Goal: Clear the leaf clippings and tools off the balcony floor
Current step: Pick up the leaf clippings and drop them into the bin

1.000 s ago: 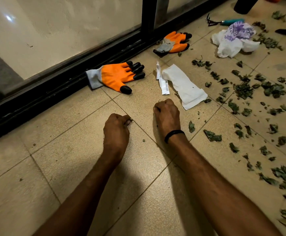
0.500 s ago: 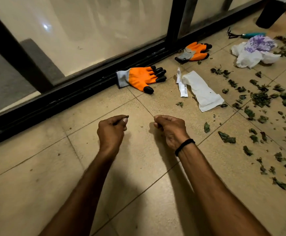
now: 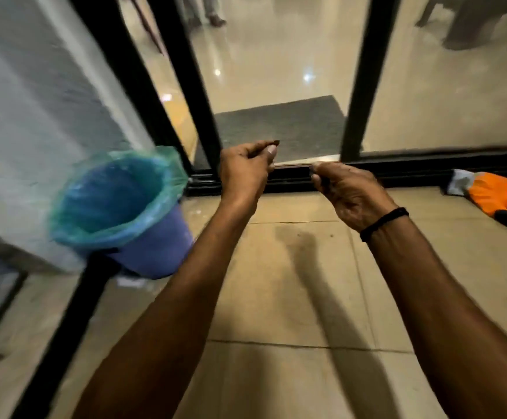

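The left hand [image 3: 246, 173] is raised above the beige tiled balcony floor [image 3: 291, 282]. Its fingers are curled in and its thumb and forefinger are pressed together on a small dark scrap [image 3: 274, 142]. The scrap pokes out just past the thumbnail and is too blurred to identify as a leaf. The right hand [image 3: 349, 192] is raised beside it, close but not touching. Its fingers [image 3: 333, 176] are folded tightly against the thumb, and whether they enclose anything cannot be made out. A thin black wristband [image 3: 383, 220] circles the right wrist.

Both hands hang over the far edge of the floor, where the tiles meet the black sliding-door track [image 3: 427, 173]. A round blue plastic bucket [image 3: 161, 243] stands near the far left corner of the floor, to the left of the left hand and lower in the frame. It sits against the white wall and is lined with a translucent green-blue bag [image 3: 167, 158] folded over its rim; the scrap is not over its mouth. An orange work glove with black fingertips and a grey cuff [image 3: 497, 195] lies flat along the far edge at the right, just beside the track. A grey doormat [image 3: 279, 128] lies behind the glass.
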The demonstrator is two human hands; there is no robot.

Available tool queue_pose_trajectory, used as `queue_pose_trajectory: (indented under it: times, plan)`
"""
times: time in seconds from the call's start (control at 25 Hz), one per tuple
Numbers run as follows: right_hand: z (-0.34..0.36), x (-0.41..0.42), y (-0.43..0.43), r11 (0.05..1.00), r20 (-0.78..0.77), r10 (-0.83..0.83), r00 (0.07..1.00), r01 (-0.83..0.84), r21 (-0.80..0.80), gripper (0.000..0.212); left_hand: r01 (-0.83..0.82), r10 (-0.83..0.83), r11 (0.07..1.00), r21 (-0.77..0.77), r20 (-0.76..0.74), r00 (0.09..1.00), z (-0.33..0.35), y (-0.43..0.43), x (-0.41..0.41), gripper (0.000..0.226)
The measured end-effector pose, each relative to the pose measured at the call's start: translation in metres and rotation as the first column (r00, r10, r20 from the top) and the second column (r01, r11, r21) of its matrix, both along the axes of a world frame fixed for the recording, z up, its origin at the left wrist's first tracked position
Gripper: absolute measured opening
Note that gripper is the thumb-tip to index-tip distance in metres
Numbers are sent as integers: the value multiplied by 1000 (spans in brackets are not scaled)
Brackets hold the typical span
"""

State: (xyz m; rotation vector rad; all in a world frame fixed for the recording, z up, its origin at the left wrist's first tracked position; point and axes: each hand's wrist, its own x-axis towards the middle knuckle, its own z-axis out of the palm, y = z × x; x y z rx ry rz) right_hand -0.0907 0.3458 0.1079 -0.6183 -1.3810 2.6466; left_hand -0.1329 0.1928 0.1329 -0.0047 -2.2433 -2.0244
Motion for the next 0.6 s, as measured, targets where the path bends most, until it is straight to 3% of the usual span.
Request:
queue_pose_trajectory:
  times: [0.2, 0.28, 0.4, 0.52, 0.6]
  plan:
    - [52, -61, -172, 956, -89, 284, 955, -289, -49, 6, -345, 345, 939, 12, -26, 938, 23, -170, -13, 14]
    - [60, -74, -230, 911, -88, 410, 908, -404, 80, 5, -464, 465, 885, -41, 18, 885, 22, -227, -19, 13]
    - [59, -83, -278, 773, 12, 580, 815, -554, 310, 29, -483, 506, 861, -158, 186, 842, 20, -260, -13, 11]
    - [52, -84, -279, 779, 25, 554, 832, -528, 339, 38, -451, 497, 864, -223, 239, 834, 26, -252, -3, 15]
    - [51, -81, -261, 856, -26, 468, 883, -446, 260, 15, -465, 506, 856, -225, 185, 842, 29, -243, -6, 15]
